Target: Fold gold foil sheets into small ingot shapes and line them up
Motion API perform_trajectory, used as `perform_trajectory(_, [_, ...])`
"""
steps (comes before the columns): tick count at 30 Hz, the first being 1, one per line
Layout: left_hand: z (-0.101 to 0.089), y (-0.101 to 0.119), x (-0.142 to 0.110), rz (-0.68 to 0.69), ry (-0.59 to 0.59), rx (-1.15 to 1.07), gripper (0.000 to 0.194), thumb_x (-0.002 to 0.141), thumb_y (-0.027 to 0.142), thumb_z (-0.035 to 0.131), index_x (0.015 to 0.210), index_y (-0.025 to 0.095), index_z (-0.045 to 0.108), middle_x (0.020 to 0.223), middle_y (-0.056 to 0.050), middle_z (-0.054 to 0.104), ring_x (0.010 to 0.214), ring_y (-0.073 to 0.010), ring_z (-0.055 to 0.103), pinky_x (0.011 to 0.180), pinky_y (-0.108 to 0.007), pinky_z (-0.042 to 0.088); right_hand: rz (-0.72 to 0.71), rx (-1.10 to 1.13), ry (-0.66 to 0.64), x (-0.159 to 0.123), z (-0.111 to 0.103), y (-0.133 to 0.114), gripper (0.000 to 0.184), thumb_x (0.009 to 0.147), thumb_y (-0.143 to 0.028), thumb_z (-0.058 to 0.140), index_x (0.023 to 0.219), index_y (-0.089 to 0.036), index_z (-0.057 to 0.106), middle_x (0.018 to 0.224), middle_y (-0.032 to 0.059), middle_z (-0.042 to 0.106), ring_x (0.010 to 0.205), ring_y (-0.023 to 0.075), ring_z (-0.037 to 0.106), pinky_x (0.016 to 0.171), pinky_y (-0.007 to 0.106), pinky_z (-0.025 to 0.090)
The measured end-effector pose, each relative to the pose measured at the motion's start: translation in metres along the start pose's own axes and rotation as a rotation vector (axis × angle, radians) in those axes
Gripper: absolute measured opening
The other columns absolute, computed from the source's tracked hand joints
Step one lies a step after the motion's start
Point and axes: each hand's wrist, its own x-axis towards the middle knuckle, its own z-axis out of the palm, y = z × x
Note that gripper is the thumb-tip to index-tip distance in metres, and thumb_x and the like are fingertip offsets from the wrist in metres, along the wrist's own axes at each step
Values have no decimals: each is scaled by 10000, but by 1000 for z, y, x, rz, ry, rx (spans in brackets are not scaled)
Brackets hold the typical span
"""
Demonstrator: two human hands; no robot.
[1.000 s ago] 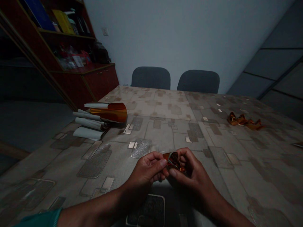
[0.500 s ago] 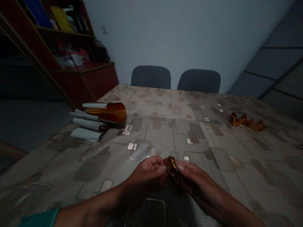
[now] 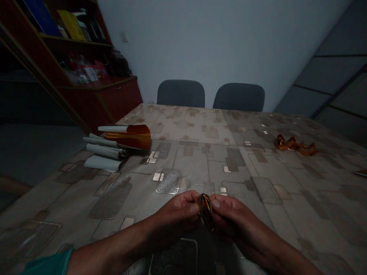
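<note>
- Patterned surface (image 3: 197,162), spreading below the work.
- Curled orange-and-white sheets (image 3: 141,136), toward ten o'clock.
- Left hand (image 3: 182,208), fingers pinching the small golden piece (image 3: 206,209) at its nine o'clock side.
- Right hand (image 3: 231,214), fingers pinching its three o'clock side; neither hand is nearer.
- Folded orange strip (image 3: 308,148), toward two o'clock.
- Held piece: between both hands, long axis roughly twelve to six.

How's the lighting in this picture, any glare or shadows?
Head view: dim overall, with the far left nearly black; head view: glints on the shiny orange piece between left hand and right hand; head view: dark shadow on the tablecloth below the hands.
</note>
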Motion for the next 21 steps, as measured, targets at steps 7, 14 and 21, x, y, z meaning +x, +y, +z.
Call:
perform_trajectory(7, [15, 14, -1, 0, -125, -52, 420, 681, 466, 857, 732, 168, 565, 822, -18, 574, 743, -145, 542, 641, -240, 395, 12, 67, -79, -5, 4, -3, 261, 850, -443, 690, 880, -184, 694, 609, -45, 431, 505, 92, 276, 489, 247, 194])
perform_trajectory(14, [13, 15, -3, -105, -93, -11, 410, 705, 456, 847, 745, 161, 565, 742, -4, 588, 629, -107, 535, 601, -228, 396, 52, 80, -105, 0, 3, 6, 355, 729, -481, 794, 850, -165, 687, 735, 20, 620, 536, 91, 384, 500, 228, 240])
perform_trajectory(21, [3, 10, -3, -135, -143, -94, 303, 760, 374, 821, 812, 157, 616, 732, -13, 598, 661, -127, 571, 616, -228, 408, 37, 113, -61, 4, 3, 16, 357, 682, -456, 841, 797, -167, 666, 651, -9, 584, 536, 101, 433, 557, 244, 335])
